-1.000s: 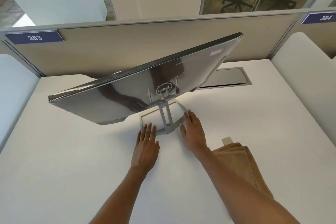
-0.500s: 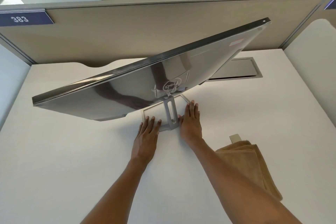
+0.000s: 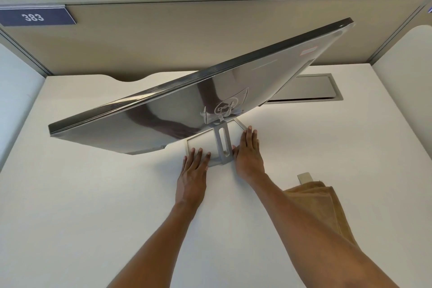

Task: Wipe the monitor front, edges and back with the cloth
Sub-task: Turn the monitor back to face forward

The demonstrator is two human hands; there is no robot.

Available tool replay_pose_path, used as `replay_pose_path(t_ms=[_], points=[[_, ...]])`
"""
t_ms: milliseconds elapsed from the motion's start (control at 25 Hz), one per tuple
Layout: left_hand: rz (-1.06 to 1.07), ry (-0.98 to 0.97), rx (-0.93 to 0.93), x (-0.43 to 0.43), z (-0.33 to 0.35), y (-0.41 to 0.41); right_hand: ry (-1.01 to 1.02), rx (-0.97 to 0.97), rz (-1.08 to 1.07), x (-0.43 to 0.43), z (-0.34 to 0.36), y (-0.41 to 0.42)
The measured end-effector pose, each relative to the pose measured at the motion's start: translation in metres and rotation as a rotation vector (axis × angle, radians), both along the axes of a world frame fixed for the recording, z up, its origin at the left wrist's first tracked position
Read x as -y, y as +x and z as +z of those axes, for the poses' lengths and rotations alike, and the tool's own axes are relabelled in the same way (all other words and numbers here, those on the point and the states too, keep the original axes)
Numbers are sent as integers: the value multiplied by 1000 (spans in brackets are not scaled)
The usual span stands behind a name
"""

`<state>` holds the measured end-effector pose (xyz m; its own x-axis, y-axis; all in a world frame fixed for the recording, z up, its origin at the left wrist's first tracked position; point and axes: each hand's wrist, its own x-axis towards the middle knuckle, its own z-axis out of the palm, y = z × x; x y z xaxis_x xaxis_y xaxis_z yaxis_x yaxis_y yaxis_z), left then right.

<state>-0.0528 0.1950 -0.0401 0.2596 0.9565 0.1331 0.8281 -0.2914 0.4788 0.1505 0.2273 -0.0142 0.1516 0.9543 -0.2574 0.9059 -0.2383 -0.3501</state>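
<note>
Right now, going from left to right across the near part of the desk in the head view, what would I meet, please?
left hand → monitor stand → right hand → cloth

A person's left hand [image 3: 192, 175] and right hand [image 3: 247, 156], both bare, with bare forearms [image 3: 304, 220] to the frame's edge.

Number plate [image 3: 35, 17]: dark blue, fixed to the top left of the partition [image 3: 163, 37]; reads "383" in white digits.

Logo [image 3: 225, 107]: round emblem at the centre of the monitor [image 3: 140, 128] back; lettering reads "DELL".

Sticker [image 3: 309, 50]: pale label near the monitor's upper right corner; its print is too small to read.
</note>
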Motion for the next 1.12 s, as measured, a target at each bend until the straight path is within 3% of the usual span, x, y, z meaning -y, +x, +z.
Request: replay_pose_path(t_ms=[760, 1120], points=[[210, 5, 44, 25, 3, 33, -84, 10, 204, -18, 11, 22], [354, -4, 59, 38, -5, 61, -117, 110, 369, -34, 14, 35]])
